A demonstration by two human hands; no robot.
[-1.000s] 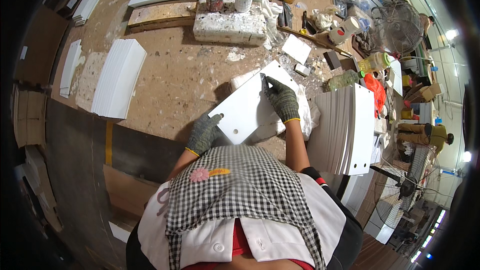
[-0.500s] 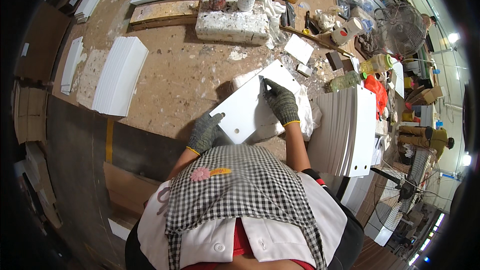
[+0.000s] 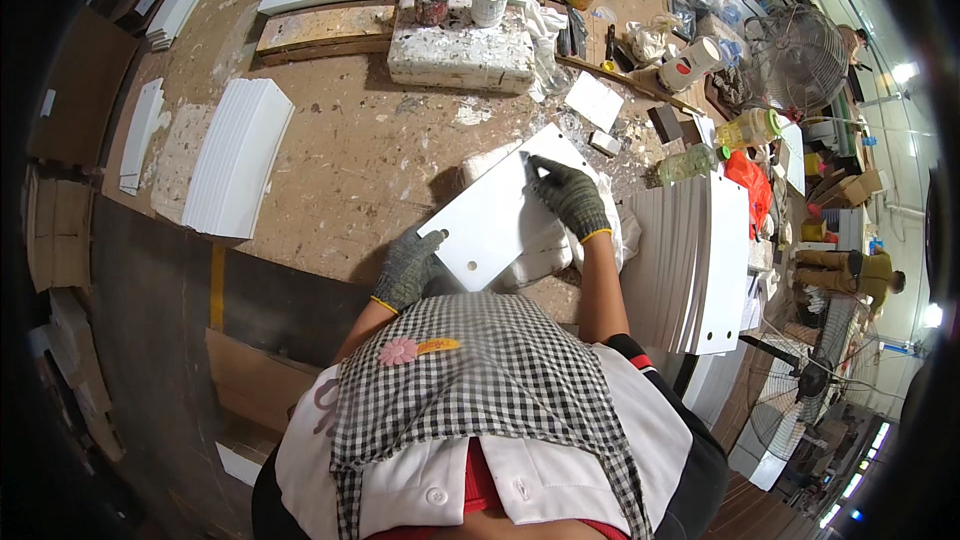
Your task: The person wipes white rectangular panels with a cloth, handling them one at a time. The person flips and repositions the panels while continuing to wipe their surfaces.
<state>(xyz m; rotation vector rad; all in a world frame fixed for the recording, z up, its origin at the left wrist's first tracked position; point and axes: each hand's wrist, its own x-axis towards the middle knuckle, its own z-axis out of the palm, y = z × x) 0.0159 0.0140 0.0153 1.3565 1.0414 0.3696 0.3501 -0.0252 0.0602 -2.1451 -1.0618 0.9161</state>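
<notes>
A white rectangular panel with small round holes near its ends lies slantwise in front of me, on a pale padded support. My left hand, in a grey-green knit glove, grips the panel's near left corner with the thumb on top. My right hand, gloved the same way, is over the panel's right half. Its fingers are closed round a small dark pointed tool, whose tip is at the panel's face. Most of that tool is hidden in the glove, so its kind does not show.
Stacks of white panels stand at right and left. Beyond are a paint-spattered block, a dark paint pot and a white cup. Bottles and a fan are at right, with another person farther off.
My right hand has shifted slightly right and nearer to me, and its wrist has turned a little. The panel and my left hand have hardly moved.
</notes>
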